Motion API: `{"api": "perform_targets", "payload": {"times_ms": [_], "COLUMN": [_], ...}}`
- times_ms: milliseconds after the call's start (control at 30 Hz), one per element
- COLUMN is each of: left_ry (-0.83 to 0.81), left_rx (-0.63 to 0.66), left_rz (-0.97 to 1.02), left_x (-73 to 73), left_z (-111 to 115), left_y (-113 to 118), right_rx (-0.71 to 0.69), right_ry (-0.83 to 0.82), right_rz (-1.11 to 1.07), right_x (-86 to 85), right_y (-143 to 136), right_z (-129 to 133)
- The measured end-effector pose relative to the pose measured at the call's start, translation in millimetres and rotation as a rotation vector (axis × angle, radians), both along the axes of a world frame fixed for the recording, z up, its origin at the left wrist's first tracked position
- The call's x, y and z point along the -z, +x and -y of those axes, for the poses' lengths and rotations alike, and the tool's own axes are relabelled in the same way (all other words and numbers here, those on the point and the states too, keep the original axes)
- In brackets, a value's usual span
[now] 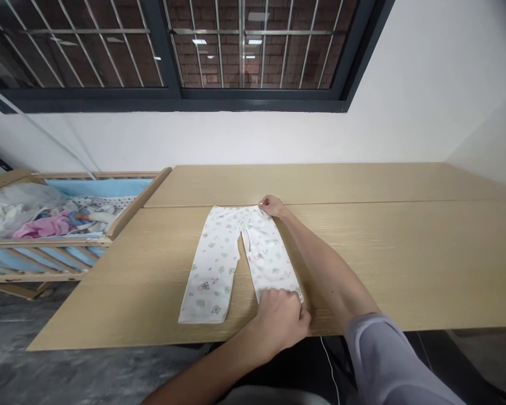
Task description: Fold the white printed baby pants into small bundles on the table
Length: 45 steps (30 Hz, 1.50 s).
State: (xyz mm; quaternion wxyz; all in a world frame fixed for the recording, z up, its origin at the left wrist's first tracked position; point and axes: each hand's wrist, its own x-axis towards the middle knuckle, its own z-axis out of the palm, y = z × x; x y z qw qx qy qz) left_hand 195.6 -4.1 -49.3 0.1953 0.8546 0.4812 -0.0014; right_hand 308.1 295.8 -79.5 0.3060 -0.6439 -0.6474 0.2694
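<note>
Pants [213,270] lie spread flat near the front edge of the table [405,259], the right hand [271,206] pinching the waistband [242,209] corner and the left hand [282,319] clasping the leg [270,256] end below, apparently keeping that side straight.

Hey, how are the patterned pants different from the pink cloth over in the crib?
The patterned pants are white with small prints; the pink cloth is pink.
The pants lie spread flat on the table; the pink cloth is crumpled in the crib.
Both hands, left and right, are at the pants; neither is near the pink cloth.
Both are fabric.
</note>
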Motion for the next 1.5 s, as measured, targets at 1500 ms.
{"api": "perform_targets", "payload": {"times_ms": [1500], "left_ry": [0.762], "left_rx": [-0.402], "left_rz": [-0.013], "left_x": [65.4], "left_z": [92.2], "left_y": [-149.8], "right_rx": [-1.355], "right_ry": [0.358], "right_rz": [0.374], "right_x": [-13.5], "right_y": [-154.5], "right_z": [191.0]}}
